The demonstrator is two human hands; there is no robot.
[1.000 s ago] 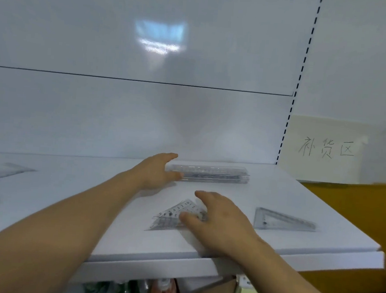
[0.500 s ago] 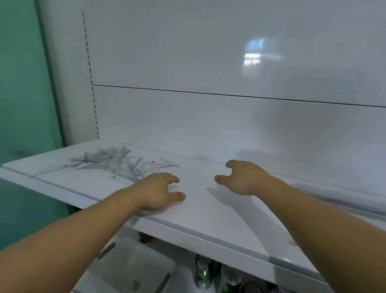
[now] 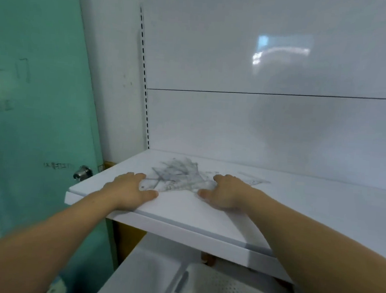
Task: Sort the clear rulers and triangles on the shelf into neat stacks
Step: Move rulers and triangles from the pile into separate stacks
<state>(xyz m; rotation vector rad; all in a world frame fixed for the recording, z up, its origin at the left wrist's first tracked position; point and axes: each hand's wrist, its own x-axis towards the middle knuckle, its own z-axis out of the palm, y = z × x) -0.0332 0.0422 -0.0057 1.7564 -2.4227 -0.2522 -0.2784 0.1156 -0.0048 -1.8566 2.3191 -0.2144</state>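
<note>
Looking down, we see a white panel (image 3: 269, 134) behind, a teal door (image 3: 28, 110) to its left, then a white shelf (image 3: 297, 212) with a white basket (image 3: 217, 289) below it. A jumbled pile (image 3: 178, 176) of clear rulers and triangles lies near the shelf's left end, toward the back. Our left hand (image 3: 129, 188) lies flat at the pile's left edge, fingers straight, thumb spread; our right hand (image 3: 225, 192) rests on its right edge, fingers loosely bent and apart.
</note>
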